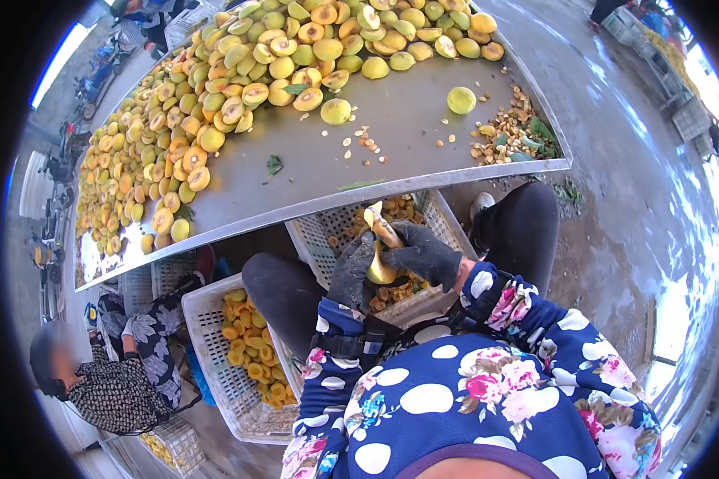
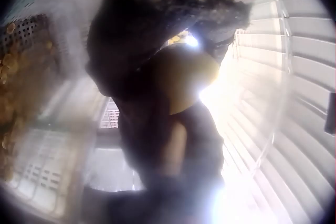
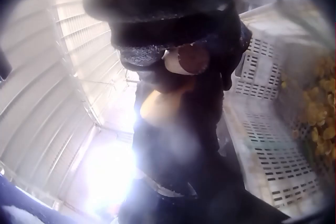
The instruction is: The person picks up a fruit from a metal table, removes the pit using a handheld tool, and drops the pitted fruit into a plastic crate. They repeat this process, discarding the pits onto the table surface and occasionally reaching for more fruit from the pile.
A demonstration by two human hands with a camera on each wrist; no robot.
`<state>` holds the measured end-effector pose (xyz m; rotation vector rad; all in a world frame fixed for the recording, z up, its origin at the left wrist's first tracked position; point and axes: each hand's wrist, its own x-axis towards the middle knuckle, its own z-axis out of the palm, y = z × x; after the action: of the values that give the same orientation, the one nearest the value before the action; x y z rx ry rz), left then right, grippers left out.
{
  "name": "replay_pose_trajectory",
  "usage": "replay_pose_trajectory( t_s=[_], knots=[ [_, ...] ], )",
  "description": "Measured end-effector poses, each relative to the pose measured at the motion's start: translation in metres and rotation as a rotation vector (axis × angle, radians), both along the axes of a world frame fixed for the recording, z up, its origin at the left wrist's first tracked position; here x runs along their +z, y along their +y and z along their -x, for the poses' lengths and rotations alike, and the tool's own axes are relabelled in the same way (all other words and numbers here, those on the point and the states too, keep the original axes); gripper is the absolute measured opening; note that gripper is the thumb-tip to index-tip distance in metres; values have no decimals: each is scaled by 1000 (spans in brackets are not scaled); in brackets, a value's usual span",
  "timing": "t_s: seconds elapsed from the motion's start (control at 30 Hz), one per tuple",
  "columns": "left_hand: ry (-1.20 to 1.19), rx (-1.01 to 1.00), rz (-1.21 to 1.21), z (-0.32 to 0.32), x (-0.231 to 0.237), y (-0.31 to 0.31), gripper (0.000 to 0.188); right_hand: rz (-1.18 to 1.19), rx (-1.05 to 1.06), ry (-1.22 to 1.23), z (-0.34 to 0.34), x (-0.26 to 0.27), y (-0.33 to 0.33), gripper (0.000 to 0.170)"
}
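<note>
In the head view my gloved left hand (image 1: 348,275) holds a yellow peach (image 1: 382,272) over a crate, fingers curled round its side. My gloved right hand (image 1: 425,254), close against it, grips a wooden-handled tool (image 1: 388,233). The tool's working end is hidden, so I cannot tell its kind. In the left wrist view the peach (image 2: 191,74) shows yellow between dark gloves. The round end of the wooden handle (image 3: 193,59) sticks out of the right glove in the right wrist view.
A metal table (image 1: 288,195) bears a heap of halved peaches (image 1: 240,88) and a pile of pits and leaves (image 1: 519,132). Below my hands stands a white crate (image 1: 310,239) with fruit pieces; another crate (image 1: 216,383) holds halves at left. A person (image 1: 120,391) sits beyond it.
</note>
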<state>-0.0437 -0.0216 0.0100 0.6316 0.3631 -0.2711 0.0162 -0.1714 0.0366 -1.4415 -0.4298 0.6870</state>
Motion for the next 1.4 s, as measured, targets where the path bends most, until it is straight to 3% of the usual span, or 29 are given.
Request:
replay_pose_trajectory(
  t_s=[0.13,0.2,0.3,0.33,0.37,0.43,0.5,0.57,0.77,0.83,0.9,0.97,1.13,1.2,1.23,1.3,1.33,1.4],
  knots=[
    [-11,20,3,-1,-15,-3,38,57,-27,104,3,-5,1,30],
    [-21,94,-218,1,-14,-10,37,120,-51,-26,4,-21,4,27],
    [196,221,-116,1,-29,6,41,261,-70,-210,4,-30,-5,22],
    [77,185,-19,4,-3,12,43,261,-69,-211,4,-33,-7,22],
    [48,190,103,5,-12,31,42,298,-19,-167,2,-36,-9,21],
    [38,205,69,5,-22,43,41,337,27,-122,3,-31,-15,20],
    [5,129,112,1,0,35,33,212,181,197,7,-9,-18,20],
    [-116,141,-489,-2,12,18,26,223,219,225,11,-5,-16,22],
    [-159,41,-409,-4,11,13,23,161,229,354,19,-7,-12,23],
    [-176,81,-251,-1,7,11,25,117,300,378,22,-8,-9,23],
    [-220,91,-299,0,3,18,26,138,328,351,22,-2,-8,25],
    [-120,-64,-460,2,0,23,26,197,329,352,27,-1,-6,25],
    [-33,24,-551,4,-5,23,25,132,328,364,22,9,-9,27],
    [92,188,194,-1,0,28,28,118,286,399,18,3,-12,32],
    [61,168,190,-1,3,28,34,120,288,401,19,2,-13,32],
    [-487,-113,-1042,6,17,33,44,25,257,434,20,12,-12,40],
    [-487,-110,-1044,5,17,32,44,51,280,428,19,20,-16,46],
    [-83,164,281,3,14,28,54,103,263,373,22,42,-17,45]
  ],
)
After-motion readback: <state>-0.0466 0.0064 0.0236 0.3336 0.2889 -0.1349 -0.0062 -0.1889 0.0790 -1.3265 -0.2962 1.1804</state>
